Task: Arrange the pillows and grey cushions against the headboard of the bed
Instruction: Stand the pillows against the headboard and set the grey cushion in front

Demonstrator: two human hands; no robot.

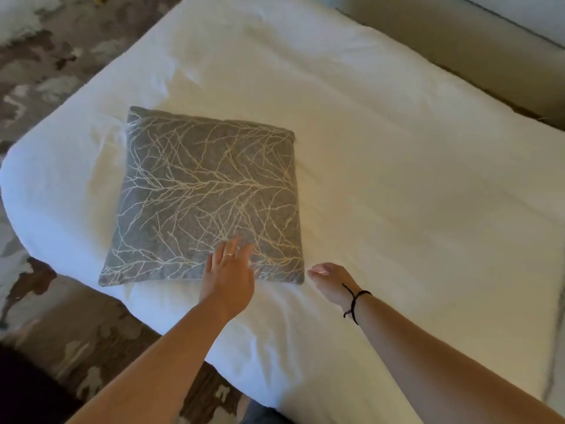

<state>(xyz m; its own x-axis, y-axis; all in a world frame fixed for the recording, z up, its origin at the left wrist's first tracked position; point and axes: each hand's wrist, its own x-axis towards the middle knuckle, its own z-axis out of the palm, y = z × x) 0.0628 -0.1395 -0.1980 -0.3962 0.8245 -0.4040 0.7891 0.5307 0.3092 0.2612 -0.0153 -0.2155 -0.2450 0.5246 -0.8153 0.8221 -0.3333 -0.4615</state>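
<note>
While the grey cushion lies flat mid-bed, left hand spread on its near edge, right hand loosely curled beside its corner, empty: grip both near corners, lift evenly.

A wide bed fills most of the room from where I stand, covered in a white duvet that is lightly creased and rounded at its corners. Warm light tints the middle of the cover a creamy yellow, while the near edge looks cooler and bluish. Beneath and to the left lies a rug mottled in brown, grey and off-white. Along the far side runs a beige padded surface, just beside the mattress.
</note>
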